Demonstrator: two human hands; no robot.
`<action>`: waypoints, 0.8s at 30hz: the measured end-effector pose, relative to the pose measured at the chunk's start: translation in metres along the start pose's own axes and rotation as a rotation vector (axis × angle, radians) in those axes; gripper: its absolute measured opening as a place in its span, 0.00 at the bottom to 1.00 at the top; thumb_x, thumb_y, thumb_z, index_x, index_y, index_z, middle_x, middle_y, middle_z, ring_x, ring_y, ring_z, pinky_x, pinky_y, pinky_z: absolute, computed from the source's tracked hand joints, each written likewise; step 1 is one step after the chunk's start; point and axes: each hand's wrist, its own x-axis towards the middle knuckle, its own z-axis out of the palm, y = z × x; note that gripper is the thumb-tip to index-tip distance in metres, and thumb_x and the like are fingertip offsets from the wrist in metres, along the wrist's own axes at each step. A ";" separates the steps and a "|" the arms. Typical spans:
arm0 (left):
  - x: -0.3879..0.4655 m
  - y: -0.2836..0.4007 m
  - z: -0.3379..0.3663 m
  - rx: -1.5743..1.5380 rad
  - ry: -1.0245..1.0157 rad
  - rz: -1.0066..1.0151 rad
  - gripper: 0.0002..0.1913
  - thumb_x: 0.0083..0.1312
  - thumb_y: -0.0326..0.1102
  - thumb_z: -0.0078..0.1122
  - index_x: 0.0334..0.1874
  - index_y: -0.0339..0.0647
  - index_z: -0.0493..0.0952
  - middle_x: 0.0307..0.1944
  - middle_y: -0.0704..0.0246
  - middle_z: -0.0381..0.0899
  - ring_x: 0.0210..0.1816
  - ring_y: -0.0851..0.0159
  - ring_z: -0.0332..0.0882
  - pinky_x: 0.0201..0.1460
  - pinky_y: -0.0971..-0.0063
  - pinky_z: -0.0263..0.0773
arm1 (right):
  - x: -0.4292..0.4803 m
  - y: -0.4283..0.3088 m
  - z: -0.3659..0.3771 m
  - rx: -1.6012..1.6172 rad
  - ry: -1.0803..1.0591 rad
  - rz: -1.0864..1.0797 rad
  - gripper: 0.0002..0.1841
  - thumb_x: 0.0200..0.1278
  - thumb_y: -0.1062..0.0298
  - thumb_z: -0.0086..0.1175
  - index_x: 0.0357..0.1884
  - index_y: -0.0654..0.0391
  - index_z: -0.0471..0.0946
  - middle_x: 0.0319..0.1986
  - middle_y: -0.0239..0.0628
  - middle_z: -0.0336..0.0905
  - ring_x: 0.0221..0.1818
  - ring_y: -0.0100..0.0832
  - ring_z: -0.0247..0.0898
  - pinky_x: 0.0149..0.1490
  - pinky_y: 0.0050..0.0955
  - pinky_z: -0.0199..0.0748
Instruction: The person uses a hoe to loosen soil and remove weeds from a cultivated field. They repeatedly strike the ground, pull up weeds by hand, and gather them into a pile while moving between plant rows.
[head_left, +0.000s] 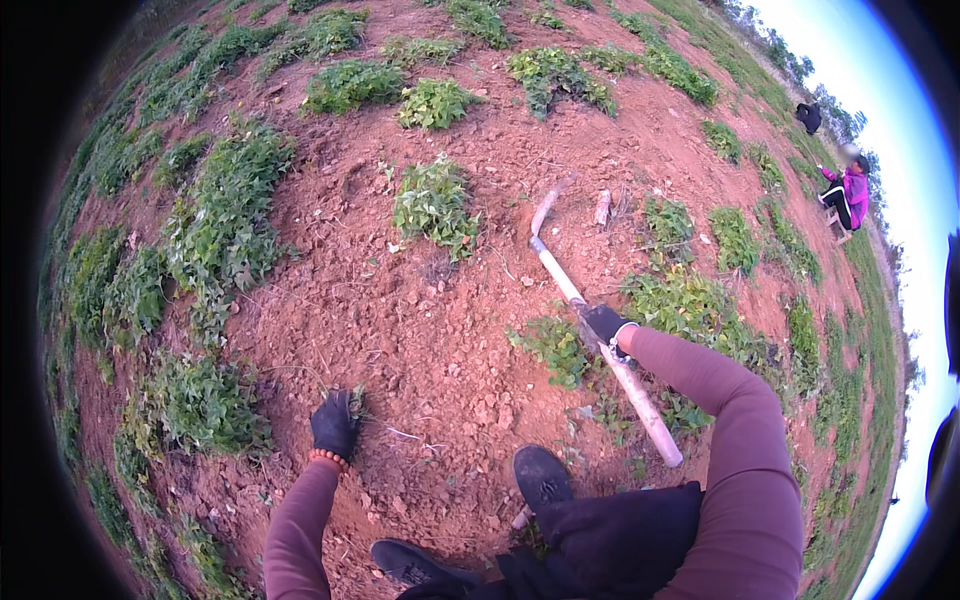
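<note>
My right hand (606, 327), in a dark glove, is closed around the light wooden handle of a long digging tool (557, 270). The tool slants across the picture, its curved, soil-coated metal head lying towards the far side over the red soil (420, 360). My left hand (334, 426), also in a dark glove, is low at the loose soil left of centre, beside a small green sprig (357, 402). Whether its fingers grip the sprig or a thin stem cannot be made out.
Leafy vines (225, 217) grow thickly on the left. A leafy clump (435, 206) stands ahead, and more plants (686, 304) grow beyond my right hand. My shoes (541, 474) rest on the soil. A person in a pink jacket (853, 196) sits far right, another person in dark clothes (809, 118) beyond.
</note>
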 end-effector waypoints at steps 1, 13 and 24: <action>-0.006 -0.004 -0.005 0.015 -0.004 -0.018 0.19 0.57 0.38 0.58 0.51 0.46 0.71 0.44 0.60 0.76 0.41 0.52 0.78 0.39 0.58 0.73 | -0.017 -0.013 0.021 0.077 -0.063 0.201 0.13 0.72 0.53 0.43 0.35 0.48 0.73 0.14 0.27 0.66 0.13 0.28 0.64 0.19 0.31 0.62; -0.001 0.003 -0.017 -0.083 -0.075 -0.086 0.19 0.58 0.39 0.59 0.52 0.46 0.71 0.46 0.60 0.76 0.43 0.50 0.77 0.44 0.57 0.72 | -0.075 -0.097 0.032 0.287 -0.002 -0.429 0.14 0.66 0.64 0.54 0.51 0.55 0.71 0.24 0.27 0.69 0.17 0.21 0.64 0.21 0.22 0.66; -0.007 -0.005 -0.008 -0.112 -0.036 -0.061 0.20 0.58 0.40 0.60 0.53 0.47 0.72 0.45 0.62 0.77 0.43 0.52 0.77 0.44 0.58 0.72 | -0.127 -0.142 0.093 -0.116 0.024 -0.881 0.14 0.64 0.66 0.54 0.48 0.59 0.68 0.26 0.39 0.75 0.23 0.32 0.71 0.27 0.30 0.69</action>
